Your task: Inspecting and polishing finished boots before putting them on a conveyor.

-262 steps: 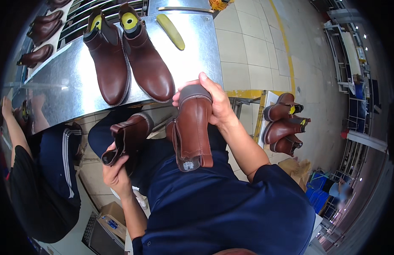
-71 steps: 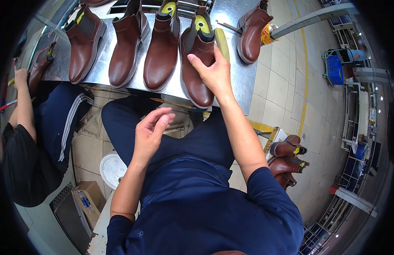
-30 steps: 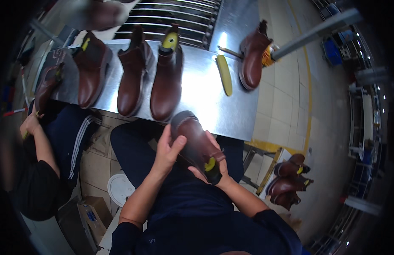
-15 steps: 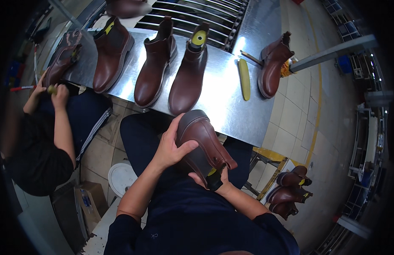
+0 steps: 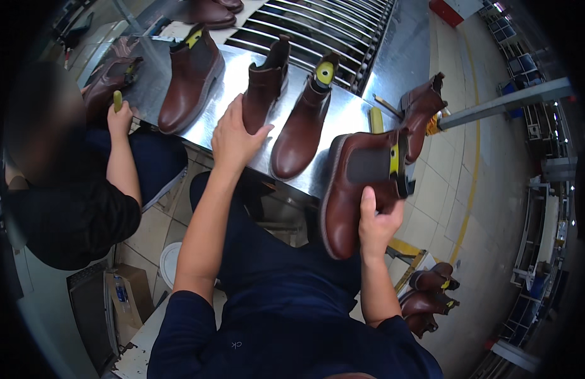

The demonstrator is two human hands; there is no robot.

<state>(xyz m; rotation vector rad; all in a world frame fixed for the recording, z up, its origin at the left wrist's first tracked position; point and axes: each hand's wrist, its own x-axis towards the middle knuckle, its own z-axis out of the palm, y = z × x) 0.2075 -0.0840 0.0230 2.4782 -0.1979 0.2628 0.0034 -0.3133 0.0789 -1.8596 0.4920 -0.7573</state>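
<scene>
My right hand grips a brown leather Chelsea boot by its shaft, thumb on the near side. It hangs toe down in front of the table's near edge, with dark elastic and a yellow-and-black strip at its opening. Further left, my left hand spreads over the toe of another brown boot upright on the metal table, fingers on one side and thumb on the other. Between my hands a third boot stands with a yellow insole piece showing. A flat yellow-green tool lies partly hidden behind the held boot.
More boots stand at the left and right end of the metal table. Beyond lies a roller conveyor. A co-worker's hand on the left holds a yellow-green tool. Several boots sit low at my right.
My left hand has left the held boot and reached to a boot on the table. My right hand has carried the held boot up and right, turning it toe down. The view has shifted slightly.
</scene>
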